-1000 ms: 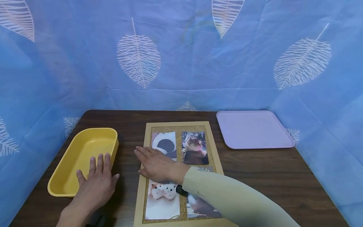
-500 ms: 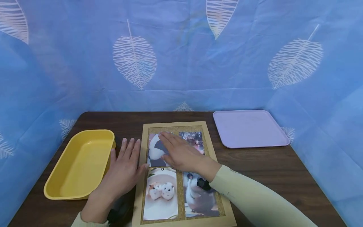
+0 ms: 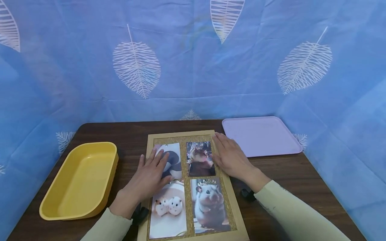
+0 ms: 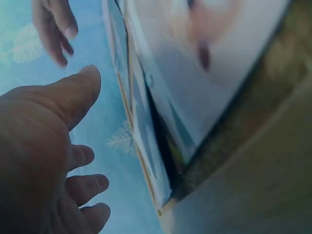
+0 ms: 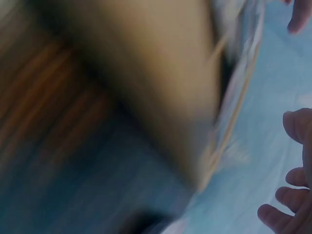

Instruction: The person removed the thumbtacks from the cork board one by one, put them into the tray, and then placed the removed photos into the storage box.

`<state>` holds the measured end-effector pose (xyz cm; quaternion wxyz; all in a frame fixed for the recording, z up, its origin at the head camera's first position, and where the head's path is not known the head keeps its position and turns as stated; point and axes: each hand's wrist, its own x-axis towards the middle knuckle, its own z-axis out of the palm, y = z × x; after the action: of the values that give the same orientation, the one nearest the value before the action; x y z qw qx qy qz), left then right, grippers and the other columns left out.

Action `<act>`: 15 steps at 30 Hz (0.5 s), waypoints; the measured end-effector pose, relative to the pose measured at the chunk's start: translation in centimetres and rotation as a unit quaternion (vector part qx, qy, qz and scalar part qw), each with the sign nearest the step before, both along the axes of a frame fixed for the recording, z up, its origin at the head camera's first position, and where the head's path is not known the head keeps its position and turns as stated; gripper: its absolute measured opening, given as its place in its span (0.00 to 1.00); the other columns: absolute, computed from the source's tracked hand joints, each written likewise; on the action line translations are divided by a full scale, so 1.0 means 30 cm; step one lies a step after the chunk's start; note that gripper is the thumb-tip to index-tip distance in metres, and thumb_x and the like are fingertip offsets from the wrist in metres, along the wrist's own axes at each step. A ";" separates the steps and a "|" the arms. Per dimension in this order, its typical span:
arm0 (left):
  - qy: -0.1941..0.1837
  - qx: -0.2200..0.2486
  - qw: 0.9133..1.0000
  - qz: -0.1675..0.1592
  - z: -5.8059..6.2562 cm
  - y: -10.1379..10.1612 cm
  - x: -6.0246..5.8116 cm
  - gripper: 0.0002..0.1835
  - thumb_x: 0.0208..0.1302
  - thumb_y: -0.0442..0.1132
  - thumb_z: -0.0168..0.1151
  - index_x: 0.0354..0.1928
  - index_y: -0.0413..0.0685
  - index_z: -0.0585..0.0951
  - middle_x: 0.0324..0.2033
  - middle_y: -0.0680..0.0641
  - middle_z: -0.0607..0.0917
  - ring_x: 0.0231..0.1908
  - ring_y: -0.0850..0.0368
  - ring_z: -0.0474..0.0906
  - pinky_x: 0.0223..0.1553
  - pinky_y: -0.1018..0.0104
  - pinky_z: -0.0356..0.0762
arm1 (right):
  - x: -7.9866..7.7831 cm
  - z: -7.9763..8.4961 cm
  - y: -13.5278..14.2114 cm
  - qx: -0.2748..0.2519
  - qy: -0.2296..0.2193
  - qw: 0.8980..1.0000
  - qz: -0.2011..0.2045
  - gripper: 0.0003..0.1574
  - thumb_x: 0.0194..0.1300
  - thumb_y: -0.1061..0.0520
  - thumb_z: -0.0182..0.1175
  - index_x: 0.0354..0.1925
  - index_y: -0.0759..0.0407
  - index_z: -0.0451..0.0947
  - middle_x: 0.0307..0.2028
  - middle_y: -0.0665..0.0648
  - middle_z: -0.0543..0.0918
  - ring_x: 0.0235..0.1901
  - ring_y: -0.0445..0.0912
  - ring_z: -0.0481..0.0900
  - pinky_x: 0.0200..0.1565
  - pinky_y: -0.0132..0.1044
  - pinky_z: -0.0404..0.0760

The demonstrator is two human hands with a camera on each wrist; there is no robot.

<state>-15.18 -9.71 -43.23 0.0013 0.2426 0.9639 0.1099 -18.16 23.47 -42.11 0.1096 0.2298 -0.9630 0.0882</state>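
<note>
A cork board with a pale wooden frame (image 3: 181, 134) lies in the middle of the table, carrying several photos. My left hand (image 3: 147, 179), fingers straight and spread, is over the left edge and the upper left photo (image 3: 172, 157), partly covering it. At the upper right edge is my right hand (image 3: 230, 158), fingers extended, beside the upper right photo (image 3: 200, 159). Below are a photo of two small white animals (image 3: 169, 211) and one of a crowned hamster (image 3: 209, 204). Neither hand holds anything. Both wrist views show relaxed fingers; the right one is blurred.
A yellow tub (image 3: 79, 180) stands left of the board on the dark wooden table (image 3: 265, 174). The flat lilac tray (image 3: 262, 137) lies at the back right, near my right hand. Blue leaf-patterned cloth (image 3: 193, 73) hangs behind the table.
My left hand has moved right, from over the yellow tub to the board's left side. My right hand has crossed from the left edge to the upper right edge, uncovering the photos.
</note>
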 end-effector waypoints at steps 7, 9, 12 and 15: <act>-0.030 -0.006 1.000 -0.005 -0.010 0.012 -0.032 0.52 0.68 0.66 0.67 0.83 0.45 0.59 0.83 0.36 0.56 0.83 0.34 0.41 0.73 0.20 0.45 | 0.002 -0.052 0.173 0.031 -0.029 0.995 -0.086 0.46 0.80 0.44 0.58 0.81 0.69 0.55 0.79 0.72 0.60 0.78 0.67 0.59 0.72 0.73 0.61; -0.033 -0.011 0.999 -0.011 -0.008 0.015 -0.039 0.54 0.67 0.68 0.67 0.83 0.45 0.58 0.83 0.36 0.55 0.83 0.33 0.41 0.73 0.20 0.45 | 0.002 -0.060 0.200 0.034 -0.034 0.994 -0.096 0.46 0.81 0.44 0.57 0.81 0.69 0.55 0.79 0.72 0.60 0.78 0.68 0.59 0.72 0.75 0.61; -0.033 -0.017 0.999 -0.031 -0.008 0.027 -0.054 0.56 0.66 0.72 0.65 0.84 0.45 0.57 0.83 0.36 0.54 0.83 0.33 0.41 0.74 0.20 0.45 | -0.003 -0.069 0.230 0.038 -0.047 0.992 -0.111 0.48 0.81 0.41 0.55 0.81 0.69 0.54 0.80 0.72 0.59 0.78 0.69 0.58 0.72 0.76 0.58; -0.037 -0.020 0.997 -0.060 -0.007 0.052 -0.074 0.58 0.65 0.74 0.62 0.84 0.46 0.55 0.83 0.37 0.53 0.83 0.34 0.41 0.75 0.22 0.43 | -0.008 -0.077 0.253 0.042 -0.063 0.989 -0.126 0.49 0.81 0.39 0.54 0.81 0.70 0.53 0.80 0.73 0.57 0.79 0.70 0.56 0.72 0.77 0.56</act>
<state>-17.41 -8.15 -43.46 0.0481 0.2955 0.9490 0.0987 -18.39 31.06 -44.42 0.0493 0.1049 -0.9921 0.0480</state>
